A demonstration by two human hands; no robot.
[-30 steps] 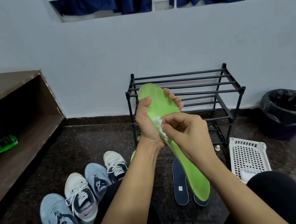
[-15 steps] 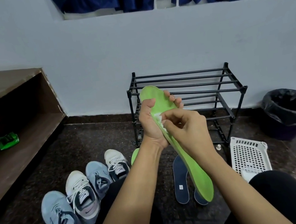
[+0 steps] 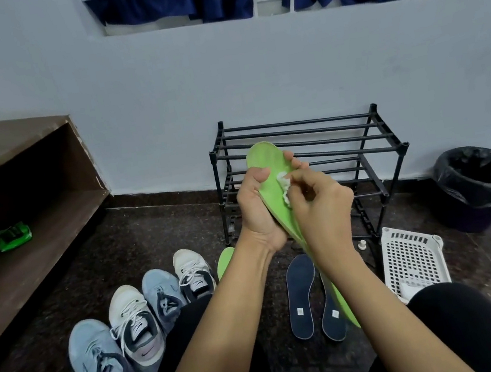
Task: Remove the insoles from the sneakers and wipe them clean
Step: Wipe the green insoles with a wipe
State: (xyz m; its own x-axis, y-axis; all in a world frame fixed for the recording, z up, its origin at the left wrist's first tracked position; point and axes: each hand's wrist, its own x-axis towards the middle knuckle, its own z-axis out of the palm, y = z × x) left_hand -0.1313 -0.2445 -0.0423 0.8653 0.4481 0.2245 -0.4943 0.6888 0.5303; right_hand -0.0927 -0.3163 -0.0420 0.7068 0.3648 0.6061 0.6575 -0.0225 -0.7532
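My left hand (image 3: 256, 210) grips a long green insole (image 3: 269, 169) around its middle, toe end pointing up. My right hand (image 3: 321, 202) pinches a small white wipe (image 3: 283, 184) against the insole's upper half. A second green insole (image 3: 225, 261) peeks out on the floor behind my left forearm. Two dark blue insoles (image 3: 300, 296) lie flat on the floor under my right arm. Several sneakers, blue (image 3: 99, 360) and white (image 3: 136, 325), stand in a row at the lower left.
A black metal shoe rack (image 3: 366, 147) stands against the wall behind my hands. A white plastic basket (image 3: 413, 259) sits to its right, and a black-lined bin (image 3: 487, 176) farther right. A wooden shelf (image 3: 30, 239) with a green packet (image 3: 14, 236) runs along the left.
My right hand has slid the wipe up the green insole toward the toe end. My left hand keeps the same hold.
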